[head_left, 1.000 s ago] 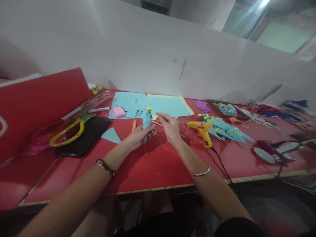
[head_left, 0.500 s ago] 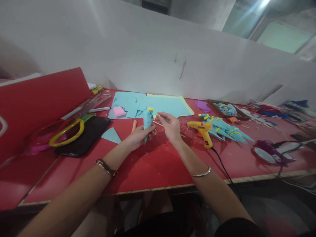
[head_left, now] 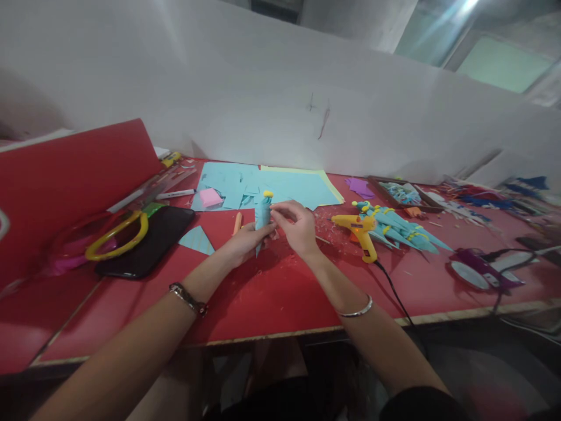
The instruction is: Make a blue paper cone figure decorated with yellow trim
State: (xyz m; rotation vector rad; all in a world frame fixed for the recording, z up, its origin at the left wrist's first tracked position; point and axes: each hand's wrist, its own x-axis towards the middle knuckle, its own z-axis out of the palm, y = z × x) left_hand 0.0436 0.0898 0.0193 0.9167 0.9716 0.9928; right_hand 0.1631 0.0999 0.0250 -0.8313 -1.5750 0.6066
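Note:
A small light-blue paper cone (head_left: pixel 263 214) with a yellow top stands upright in my left hand (head_left: pixel 246 241), its pointed end downward. My right hand (head_left: pixel 298 225) is beside the cone's upper right side, thumb and fingertips pinched together close to it; what they hold, if anything, is too small to make out. To the right, a yellow glue gun (head_left: pixel 362 231) lies on the red table with its nozzle toward my hands. Behind it is a pile of similar blue cones (head_left: pixel 397 227) with yellow trim.
Blue paper sheets (head_left: pixel 289 186) and a pink block (head_left: pixel 211 197) lie at the back. A black phone (head_left: pixel 146 245) and yellow-handled scissors (head_left: pixel 118 237) are left. A tray of scraps (head_left: pixel 405 195) stands back right. The glue gun's cord (head_left: pixel 397 292) runs over the front edge.
My right hand has moved left and its fingers have closed together beside the cone. My left hand still holds the cone in nearly the same place.

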